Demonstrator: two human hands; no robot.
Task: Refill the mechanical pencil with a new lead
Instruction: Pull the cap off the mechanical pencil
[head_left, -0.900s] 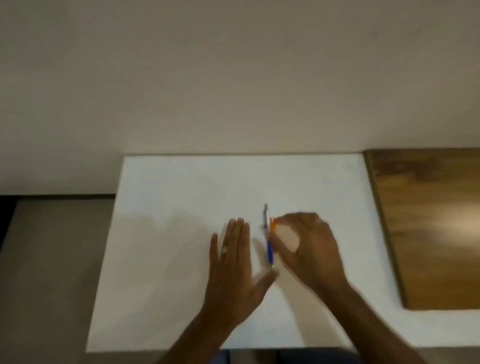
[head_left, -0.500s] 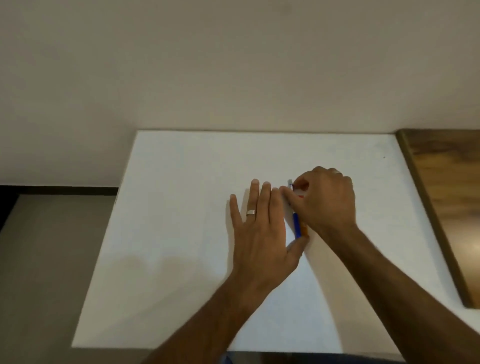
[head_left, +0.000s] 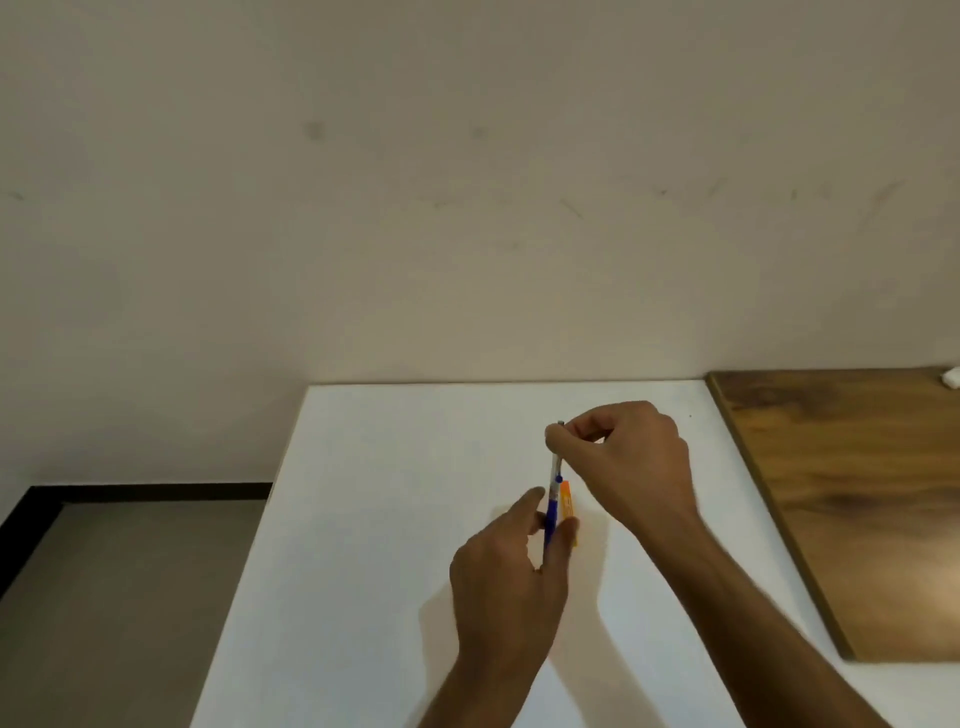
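A pale cream wall (head_left: 467, 182) fills the upper half of the view, and below it a white rectangular table (head_left: 363, 519) carries the work, with a dark brown wooden board (head_left: 841, 493) lying along its right side. Above the table's middle the right hand (head_left: 631, 457) has its grip narrowed to a thumb-and-forefinger pinch on the silver top end of a slim blue and silver mechanical pencil (head_left: 554, 499). The left hand (head_left: 511, 566) has its grip closed around the pencil's blue lower barrel, thumb on one side and fingers on the other. The pencil stands nearly upright between both hands. Just beside it lies a small orange lead case (head_left: 567, 506); any print on it is too blurred to read.
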